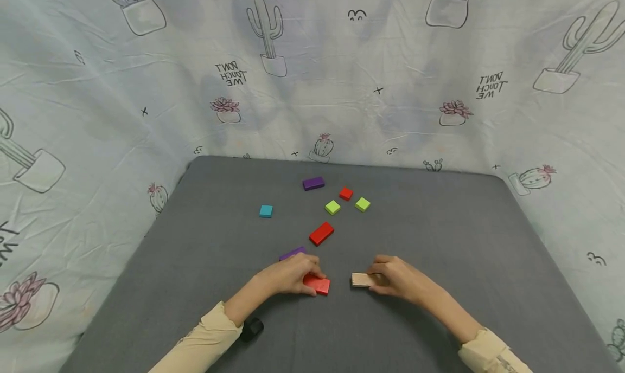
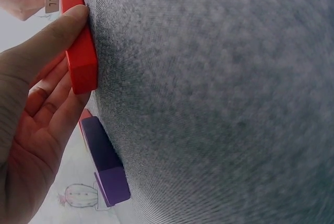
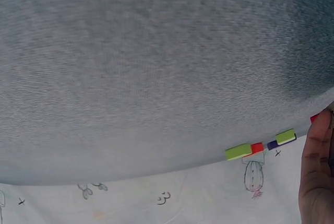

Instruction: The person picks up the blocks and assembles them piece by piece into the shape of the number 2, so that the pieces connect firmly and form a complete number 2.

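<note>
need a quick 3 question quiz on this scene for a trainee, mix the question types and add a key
1. What does the left hand hold?
2. True or false: the right hand holds a green block.
3. Fill in: in the head view, the blue block lies to the ____ of the far purple block.

Key:
1. A red block.
2. False; it holds a tan block.
3. left

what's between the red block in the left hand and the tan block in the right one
In the head view, only bare gray tabletop shows between the red block and the tan block.
</note>
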Available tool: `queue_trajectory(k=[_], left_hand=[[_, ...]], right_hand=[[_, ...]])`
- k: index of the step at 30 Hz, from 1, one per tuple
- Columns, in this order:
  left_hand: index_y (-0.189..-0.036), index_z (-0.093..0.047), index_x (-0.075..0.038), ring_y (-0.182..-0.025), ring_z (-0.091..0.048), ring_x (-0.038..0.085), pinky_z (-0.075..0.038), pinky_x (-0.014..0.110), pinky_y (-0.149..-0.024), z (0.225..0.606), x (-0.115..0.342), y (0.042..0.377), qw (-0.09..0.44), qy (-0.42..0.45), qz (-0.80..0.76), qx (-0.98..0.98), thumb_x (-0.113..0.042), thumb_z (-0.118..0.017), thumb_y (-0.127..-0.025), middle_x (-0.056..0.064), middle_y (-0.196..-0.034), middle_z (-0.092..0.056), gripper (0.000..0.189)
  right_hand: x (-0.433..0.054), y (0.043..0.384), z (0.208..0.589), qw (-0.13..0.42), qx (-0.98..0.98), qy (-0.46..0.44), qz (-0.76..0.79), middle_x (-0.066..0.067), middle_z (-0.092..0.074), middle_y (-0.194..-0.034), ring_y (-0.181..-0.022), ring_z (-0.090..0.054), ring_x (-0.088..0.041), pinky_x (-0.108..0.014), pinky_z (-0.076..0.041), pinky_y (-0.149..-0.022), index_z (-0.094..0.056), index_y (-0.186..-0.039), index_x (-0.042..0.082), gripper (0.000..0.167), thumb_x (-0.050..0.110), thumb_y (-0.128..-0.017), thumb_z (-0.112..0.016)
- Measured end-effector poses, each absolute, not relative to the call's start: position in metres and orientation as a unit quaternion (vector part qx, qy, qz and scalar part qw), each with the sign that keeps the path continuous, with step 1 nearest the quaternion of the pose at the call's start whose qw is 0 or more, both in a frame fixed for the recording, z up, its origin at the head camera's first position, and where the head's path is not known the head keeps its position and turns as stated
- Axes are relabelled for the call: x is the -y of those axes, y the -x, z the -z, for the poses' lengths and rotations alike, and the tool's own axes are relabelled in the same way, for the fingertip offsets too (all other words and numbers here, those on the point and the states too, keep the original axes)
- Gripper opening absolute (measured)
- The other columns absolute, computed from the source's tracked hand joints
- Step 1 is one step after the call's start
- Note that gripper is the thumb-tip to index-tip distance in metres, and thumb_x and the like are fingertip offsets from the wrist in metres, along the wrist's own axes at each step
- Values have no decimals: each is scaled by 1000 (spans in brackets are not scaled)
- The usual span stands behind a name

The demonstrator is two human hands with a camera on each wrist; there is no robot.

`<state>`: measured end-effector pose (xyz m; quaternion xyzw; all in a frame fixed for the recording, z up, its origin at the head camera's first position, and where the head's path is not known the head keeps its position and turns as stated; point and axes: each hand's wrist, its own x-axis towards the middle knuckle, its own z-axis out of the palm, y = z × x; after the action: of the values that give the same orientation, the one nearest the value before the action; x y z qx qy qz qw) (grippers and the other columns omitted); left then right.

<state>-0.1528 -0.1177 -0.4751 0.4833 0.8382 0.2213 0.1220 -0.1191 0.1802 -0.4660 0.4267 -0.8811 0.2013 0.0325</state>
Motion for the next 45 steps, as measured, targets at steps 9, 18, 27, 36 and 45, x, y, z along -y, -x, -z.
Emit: queue_trajectory(k=[9,18,27,36,45], left_hand=[[-106,-73,-7,-74,-48,2,-39,13,-63,476,117,151,130,-478,-222,-840,-24,-81,-78,-4,-88,-60,34],[-106,-73,-7,-73,-48,2,-39,12,-63,477,117,153,124,-480,-221,-840,-24,-81,-77,-4,-88,-60,34],[-103,-74,-7,-72,-49,1,-39,11,-63,478,116,151,117,-484,-216,-840,-25,-82,-77,-3,-86,-60,33],[-101,-74,-8,-73,-49,0,-40,10,-64,476,116,150,111,-481,-209,-844,-24,-83,-76,-3,-87,-61,31],[-103,-74,-8,-77,-52,1,-42,12,-69,475,116,150,120,-476,-207,-846,-25,-82,-77,-3,-89,-62,32]], right_hand=[[-168,121,469,-8,884,-427,-192,5,-56,-80,-67,-48,0,-17,-43,-58,-72,-91,6,18,14,-77,-81],[-165,120,473,3,876,-438,-200,4,-58,-80,-67,-47,1,-15,-42,-57,-72,-89,6,19,14,-75,-82],[-158,121,476,-10,874,-445,-196,6,-57,-80,-67,-45,2,-14,-40,-58,-73,-90,8,18,18,-78,-80],[-153,117,477,-24,880,-430,-199,4,-59,-85,-71,-50,2,-16,-44,-62,-73,-93,8,19,20,-80,-79],[-148,117,478,-16,881,-432,-193,5,-58,-83,-68,-48,1,-14,-42,-61,-73,-93,8,20,22,-80,-79]])
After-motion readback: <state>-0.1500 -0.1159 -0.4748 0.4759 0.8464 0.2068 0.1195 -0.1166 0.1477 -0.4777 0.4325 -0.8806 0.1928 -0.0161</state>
